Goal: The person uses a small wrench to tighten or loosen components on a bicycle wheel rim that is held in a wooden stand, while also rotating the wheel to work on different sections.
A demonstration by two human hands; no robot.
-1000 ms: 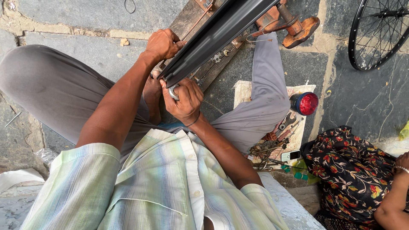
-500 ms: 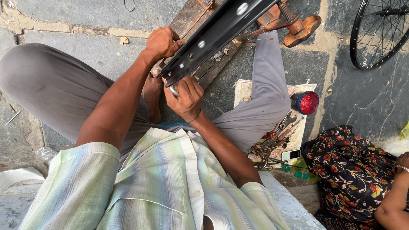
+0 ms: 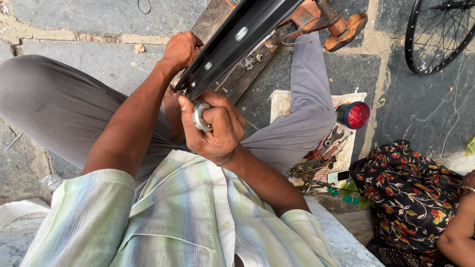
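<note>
A black bicycle wheel rim (image 3: 237, 42) with small round holes slants from the upper right down to my lap. My left hand (image 3: 182, 49) grips its left edge from above. My right hand (image 3: 215, 126) is closed around a small round silver metal tool (image 3: 200, 115) pressed against the rim's lower end. My grey trouser legs spread to both sides beneath the rim.
A wooden plank (image 3: 232, 74) with small metal parts lies under the rim. A red-lensed lamp (image 3: 354, 114) and hand tools (image 3: 321, 158) rest on a cloth at right. A spoked wheel (image 3: 438, 34) stands top right. Another person in floral fabric (image 3: 410, 193) sits at right.
The rim has turned so its flat holed face shows more. My right hand has dropped slightly, and the silver tool now shows in its grip.
</note>
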